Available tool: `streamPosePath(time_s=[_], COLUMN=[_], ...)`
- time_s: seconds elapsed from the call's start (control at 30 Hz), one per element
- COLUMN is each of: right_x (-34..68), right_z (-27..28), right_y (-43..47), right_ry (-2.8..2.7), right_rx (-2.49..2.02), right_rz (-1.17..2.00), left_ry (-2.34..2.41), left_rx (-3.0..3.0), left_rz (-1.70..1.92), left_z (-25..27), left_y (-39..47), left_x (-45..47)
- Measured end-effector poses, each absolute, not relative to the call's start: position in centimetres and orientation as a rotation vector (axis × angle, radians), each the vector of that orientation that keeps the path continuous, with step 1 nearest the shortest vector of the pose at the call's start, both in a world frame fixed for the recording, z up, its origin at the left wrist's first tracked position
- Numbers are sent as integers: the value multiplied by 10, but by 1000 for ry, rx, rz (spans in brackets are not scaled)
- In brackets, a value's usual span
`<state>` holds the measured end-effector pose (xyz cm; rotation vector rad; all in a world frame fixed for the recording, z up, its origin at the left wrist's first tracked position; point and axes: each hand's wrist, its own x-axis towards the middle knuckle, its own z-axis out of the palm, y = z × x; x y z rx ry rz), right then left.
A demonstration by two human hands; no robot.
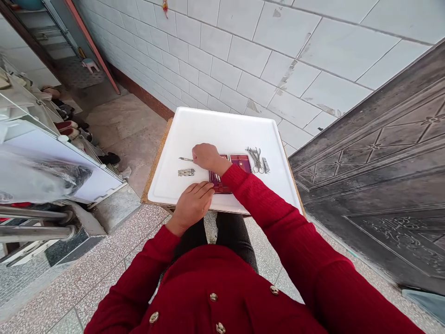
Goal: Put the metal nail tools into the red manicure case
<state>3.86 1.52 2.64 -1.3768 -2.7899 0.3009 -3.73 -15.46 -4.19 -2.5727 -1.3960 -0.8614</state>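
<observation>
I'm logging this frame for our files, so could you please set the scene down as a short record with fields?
Surface: white tray
Case: burgundy, open, partly hidden by the right sleeve
Left hand: fingers on the near left corner of the case
Right hand: over one end of a slim tool; exact grip hidden
Left of case: slim tool, small metal items
Right of case: scissors-like tools, clipper
Background: tiled wall
</observation>
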Motion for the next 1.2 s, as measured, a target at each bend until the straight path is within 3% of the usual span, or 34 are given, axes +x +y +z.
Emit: streamPosePath(time_s=[0.47, 0.67, 0.77, 1.2], right_x=[45, 101, 135, 167], right_z=[30, 34, 26, -1], right_y=[26, 31, 31, 31], right_ry=[-2722, -2137, -1892, -1772], right_rx=[-1218, -1251, -1231, -1174], right_rz=[578, 1225, 1380, 1326], left_ry=[-1378, -1383, -1403, -1377], left_rx=[-2565, -2584, -2589, -2538], left_rz=[-891, -868, -874, -873], left_z=[-44, -45, -44, -37], left_y=[-155, -153, -152, -152], left_x=[-37, -39, -39, -39])
